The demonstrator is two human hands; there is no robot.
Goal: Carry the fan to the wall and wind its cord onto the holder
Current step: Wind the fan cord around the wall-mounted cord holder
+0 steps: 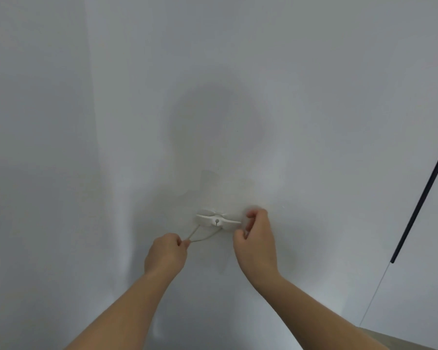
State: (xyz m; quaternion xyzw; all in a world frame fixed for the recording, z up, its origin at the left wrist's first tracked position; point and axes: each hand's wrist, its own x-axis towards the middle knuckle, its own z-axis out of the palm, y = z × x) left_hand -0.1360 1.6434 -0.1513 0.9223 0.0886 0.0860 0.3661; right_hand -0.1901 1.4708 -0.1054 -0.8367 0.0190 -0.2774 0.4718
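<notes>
A small white cord holder [217,219] with two flat wings is fixed to the white wall [213,97]. A thin white cord [202,236] runs from the holder's underside down-left in a loop to my left hand [166,256], whose fingers pinch it. My right hand [254,238] is curled just right of the holder's right wing tip, with a bit of white cord between thumb and fingers. The fan is out of view.
A dark slanted bar [422,198] crosses the right edge, with a thin line continuing below it. A tan surface [400,339] shows at the bottom right corner. A head-shaped shadow falls on the wall above the holder.
</notes>
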